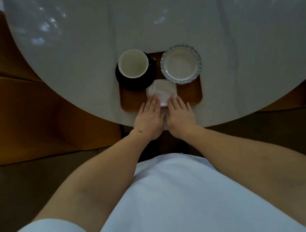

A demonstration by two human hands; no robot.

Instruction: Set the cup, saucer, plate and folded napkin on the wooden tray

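Both hands lie flat with the fingers straight and close together, palms down, side by side. The left hand [148,119] and the right hand [181,116] hold nothing; their fingertips press on the near edge of the folded napkin [163,92]. The napkin is white and square, and it sits on the wooden tray [189,93], just past the fingers. The tray is brown with round corners and rests on a pale round table [87,66]. Beyond the left hand stands a cup [133,63], white inside and empty, on a dark saucer [136,83]. Beyond the right hand is a small plate [181,64], pale in the middle with a wavy grey rim. The saucer touches the napkin's far corner.
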